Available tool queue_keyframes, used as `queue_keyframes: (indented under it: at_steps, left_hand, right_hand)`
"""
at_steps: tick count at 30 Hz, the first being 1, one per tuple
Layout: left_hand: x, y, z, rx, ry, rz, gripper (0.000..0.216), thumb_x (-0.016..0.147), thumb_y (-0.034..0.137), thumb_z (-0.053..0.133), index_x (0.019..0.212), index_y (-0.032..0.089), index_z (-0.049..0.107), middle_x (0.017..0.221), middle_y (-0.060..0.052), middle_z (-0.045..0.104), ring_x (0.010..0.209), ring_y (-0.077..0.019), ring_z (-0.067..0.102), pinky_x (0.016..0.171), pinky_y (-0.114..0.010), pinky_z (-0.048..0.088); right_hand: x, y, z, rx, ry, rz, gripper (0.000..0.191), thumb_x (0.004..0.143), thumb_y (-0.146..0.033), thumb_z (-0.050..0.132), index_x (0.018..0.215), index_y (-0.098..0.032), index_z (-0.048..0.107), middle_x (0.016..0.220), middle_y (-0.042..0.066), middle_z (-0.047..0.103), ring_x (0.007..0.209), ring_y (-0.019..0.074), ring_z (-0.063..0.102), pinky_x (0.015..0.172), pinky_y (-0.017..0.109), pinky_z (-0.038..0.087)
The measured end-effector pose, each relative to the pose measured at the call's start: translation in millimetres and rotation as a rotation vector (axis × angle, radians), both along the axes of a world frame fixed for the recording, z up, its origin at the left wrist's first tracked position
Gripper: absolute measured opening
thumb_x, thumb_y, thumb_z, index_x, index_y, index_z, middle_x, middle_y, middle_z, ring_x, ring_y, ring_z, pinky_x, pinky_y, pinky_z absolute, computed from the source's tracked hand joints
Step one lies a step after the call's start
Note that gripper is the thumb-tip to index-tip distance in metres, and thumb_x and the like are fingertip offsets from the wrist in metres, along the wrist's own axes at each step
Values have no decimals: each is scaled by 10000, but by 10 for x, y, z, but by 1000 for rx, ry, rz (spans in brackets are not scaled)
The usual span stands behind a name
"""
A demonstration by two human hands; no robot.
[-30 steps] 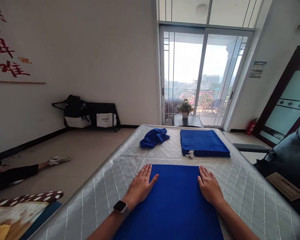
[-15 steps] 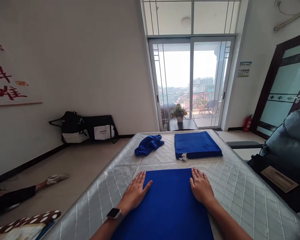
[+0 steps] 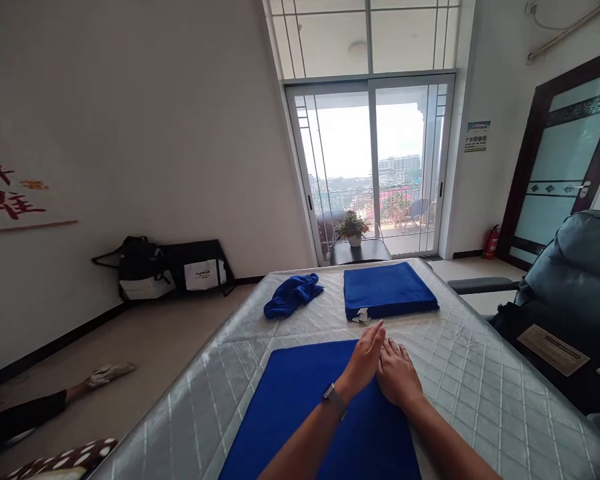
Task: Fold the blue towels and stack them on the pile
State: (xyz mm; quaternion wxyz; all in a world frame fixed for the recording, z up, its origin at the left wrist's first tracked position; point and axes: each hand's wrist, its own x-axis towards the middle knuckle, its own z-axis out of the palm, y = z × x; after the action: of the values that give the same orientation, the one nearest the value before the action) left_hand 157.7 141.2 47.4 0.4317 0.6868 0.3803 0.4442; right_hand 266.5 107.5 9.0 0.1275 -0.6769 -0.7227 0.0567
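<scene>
A flat blue cloth (image 3: 300, 400) lies spread on the quilted silver-grey mattress (image 3: 480, 373) right in front of me. My right hand (image 3: 399, 370) rests flat on the cloth's far right corner, fingers stretched out. Close beside it, my left hand (image 3: 365, 357) is turned on its edge over the far right part of the cloth, fingers extended and holding nothing; a watch is on that wrist. Beyond the hands sits a neat stack of folded blue cloths (image 3: 390, 290) with white labels at its near edge. To its left lies a crumpled blue cloth (image 3: 293, 295).
A dark padded chair (image 3: 575, 273) with a brown paper-like packet (image 3: 553, 350) stands along the right side. Black bags (image 3: 145, 267) lean by the left wall. At lower left, another person's leg (image 3: 45, 407) stretches over the floor. A potted plant (image 3: 353, 230) stands beyond the mattress.
My left hand has swept right from the cloth's far left corner to beside my right hand, turning onto its edge. My right hand stays at its corner. The view has shifted slightly.
</scene>
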Motion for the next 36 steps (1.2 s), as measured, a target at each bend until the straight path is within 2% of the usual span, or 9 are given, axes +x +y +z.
queue_keyframes:
  at_steps: [2,4,8,12,16,20,24,31,36]
  left_hand:
    - [315,107,-68,-98,-194,29,562,919,595,476,1291,203,628,1420,-113,588,1352,-248,492,1177,-397,313]
    - [471,225,-159,-172,-285,77,594,922,600,429,1273,165,630,1383,-150,610,1299,-268,545,1130,-421,375]
    - [418,394,-354,-275,-388,165,686,925,606,315,1314,100,569,1408,-200,575,1290,-266,559,1086,-399,423]
    - [281,451,-465,-291,-401,190,674,931,584,276,1345,125,546,1447,-169,551,1335,-229,522,1117,-353,394]
    - [295,393,-452,-215,-308,186,605,950,535,288,1313,156,590,1423,-132,584,1346,-235,506,1145,-371,356]
    - [337,265,-371,-77,-160,171,575,966,513,312,1296,144,604,1407,-147,590,1348,-249,490,1171,-397,317]
    - [338,191,-319,42,12,102,556,974,526,322,1332,185,578,1436,-131,567,1370,-245,462,1198,-430,279]
    - [305,226,-316,73,220,-23,639,986,579,278,1450,182,467,1541,-162,440,1477,-263,305,1242,-522,103]
    - [267,214,-282,86,285,-81,652,987,613,234,1497,242,396,1611,-111,328,1508,-252,230,1233,-570,43]
  right_hand:
    - [19,-7,-12,3,-24,41,604,962,-258,287,1556,-149,286,1611,86,283,1501,245,197,1216,432,88]
    - [33,-6,-22,2,-43,62,610,958,-253,304,1558,-142,278,1611,101,277,1500,261,198,1214,439,91]
    - [18,19,-15,3,-44,34,589,989,-296,259,1555,-134,288,1617,91,256,1498,248,207,1217,426,99]
    - [-15,48,1,-10,-50,-6,594,1000,-341,233,1554,-134,286,1627,57,223,1503,229,193,1223,415,88]
    - [-13,47,-15,-16,-77,2,593,997,-309,219,1558,-121,264,1626,73,222,1503,223,190,1221,424,102]
    - [19,32,-46,-3,-121,53,615,953,-220,299,1559,-130,260,1622,79,244,1507,234,173,1220,435,104]
    - [44,35,-70,9,-122,76,618,947,-241,338,1552,-122,287,1596,105,315,1491,245,231,1218,436,120]
    - [43,52,-86,27,-132,87,623,941,-253,375,1554,-177,297,1602,83,297,1477,254,270,1215,450,130]
    - [54,64,-108,26,-122,91,611,946,-237,372,1551,-188,309,1568,82,375,1456,257,316,1217,448,118]
